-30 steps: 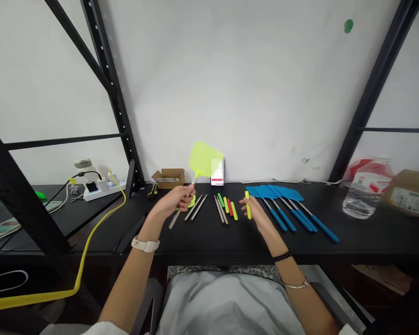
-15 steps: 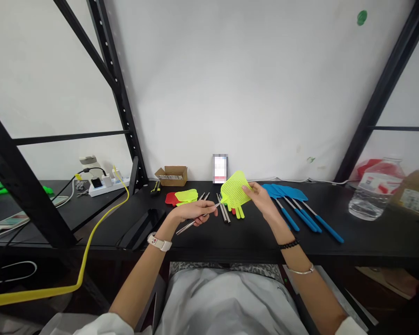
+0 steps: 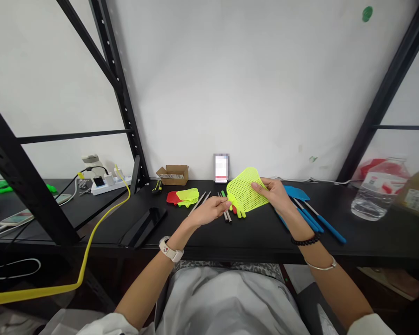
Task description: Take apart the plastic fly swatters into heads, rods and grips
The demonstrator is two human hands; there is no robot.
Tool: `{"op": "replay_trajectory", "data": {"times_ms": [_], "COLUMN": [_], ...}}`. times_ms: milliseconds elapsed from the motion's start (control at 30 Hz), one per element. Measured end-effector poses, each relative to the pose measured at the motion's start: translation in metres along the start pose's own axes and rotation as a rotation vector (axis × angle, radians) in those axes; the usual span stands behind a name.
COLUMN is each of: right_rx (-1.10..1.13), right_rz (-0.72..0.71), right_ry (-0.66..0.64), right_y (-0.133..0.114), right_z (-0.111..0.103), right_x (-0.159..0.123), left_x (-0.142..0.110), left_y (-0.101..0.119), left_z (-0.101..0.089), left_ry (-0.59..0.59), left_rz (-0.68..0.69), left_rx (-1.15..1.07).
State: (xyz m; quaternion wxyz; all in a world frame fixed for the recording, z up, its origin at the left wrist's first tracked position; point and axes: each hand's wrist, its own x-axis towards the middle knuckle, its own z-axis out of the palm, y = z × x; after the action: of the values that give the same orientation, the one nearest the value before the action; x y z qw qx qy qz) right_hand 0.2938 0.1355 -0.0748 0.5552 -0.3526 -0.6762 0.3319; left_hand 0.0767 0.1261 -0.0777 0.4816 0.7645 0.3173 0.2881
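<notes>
Soft, even light lay on pale wall; deep shadow filled space under surface. Upright phone screen glowed, washed out, top pixelated. Mesh of swatter head read clearly. Posts leaned outward, distorted; carton at right edge looked blurred.

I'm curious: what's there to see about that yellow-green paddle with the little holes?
The yellow-green paddle is a thin, flat piece, seemingly plastic, pierced with many small holes. Its corners look rounded, and it narrows to a neck at the left. It is held tilted above the black tabletop, its broad face toward the viewer. The left hand pinches it at the neck, hiding whatever may join there; the right hand grips the opposite edge, thumb on the face.
</notes>
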Motion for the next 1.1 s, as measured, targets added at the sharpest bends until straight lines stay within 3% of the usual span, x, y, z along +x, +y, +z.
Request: {"op": "replay_trajectory", "data": {"times_ms": [100, 333, 1100], "right_rx": [-0.004, -0.221, -0.18], "right_rz": [-0.015, -0.257, -0.264], "right_ry": [0.033, 0.045, 0.121], "right_y": [-0.005, 0.001, 0.015], "right_z": [-0.008, -0.029, -0.046], "right_x": [-0.002, 0.0, 0.008], "left_x": [0.0, 0.0, 0.015], "left_y": [0.003, 0.005, -0.003], "left_z": [0.006, 0.01, 0.017], "left_ry": [-0.02, -0.182, -0.374], "left_rz": [-0.001, -0.08, -0.187], "left_rx": [-0.064, -0.262, -0.515]}}
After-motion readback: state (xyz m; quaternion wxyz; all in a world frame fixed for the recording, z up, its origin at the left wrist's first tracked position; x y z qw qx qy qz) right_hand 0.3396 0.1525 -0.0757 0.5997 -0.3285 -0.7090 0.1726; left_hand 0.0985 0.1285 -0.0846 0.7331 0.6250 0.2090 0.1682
